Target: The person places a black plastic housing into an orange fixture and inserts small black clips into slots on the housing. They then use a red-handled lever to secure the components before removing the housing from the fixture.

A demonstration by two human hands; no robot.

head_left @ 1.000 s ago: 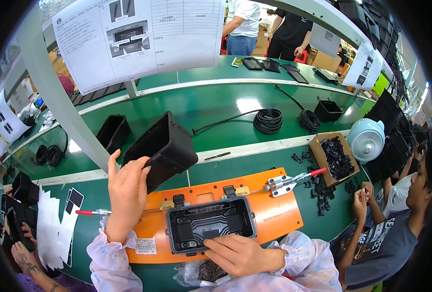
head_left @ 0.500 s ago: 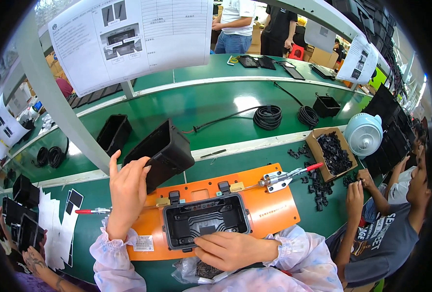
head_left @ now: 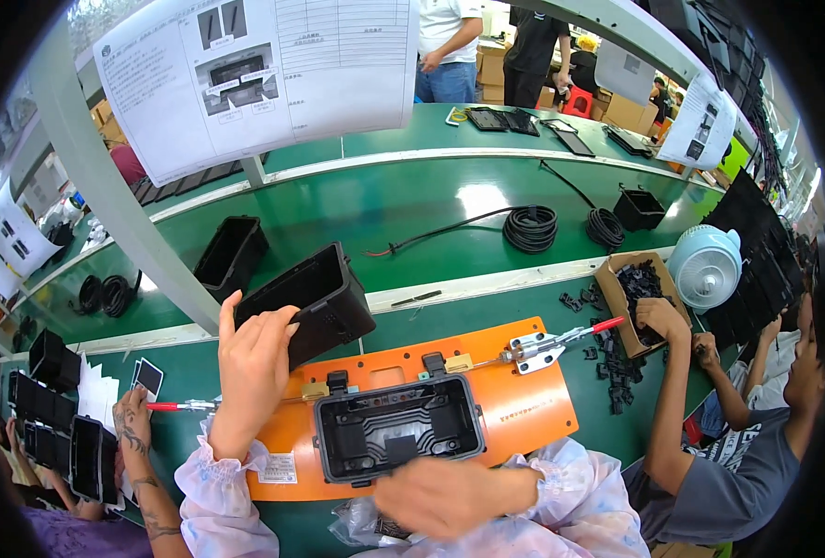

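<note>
My left hand [head_left: 256, 367] grips the near end of a black open-topped plastic box [head_left: 312, 307], its thumb and fingers on the wall. That box is tilted, just behind an orange plate [head_left: 524, 400]. Set in the plate is a second black box [head_left: 398, 432], open side up, with ribs and a dark square inside. Toggle clamps with red handles stand at its right [head_left: 561, 344] and left [head_left: 184, 406]. My right hand [head_left: 459, 498] is motion-smeared at the near edge of this second box; whether it holds anything is hidden. A clear plastic bag [head_left: 361, 521] lies beside it.
At right are a carton [head_left: 640, 298] of small black parts, loose parts [head_left: 621, 372], a blue fan [head_left: 705, 265] and a co-worker's hand [head_left: 663, 321]. Behind lie coiled cables [head_left: 529, 229] and another black box [head_left: 233, 256]. A co-worker's tattooed arm [head_left: 138, 446] reaches in at left.
My right hand has drawn back toward me from inside the near wall of the box on the plate. The right co-worker's hand has gone into the carton; a tattooed arm has reached in at left.
</note>
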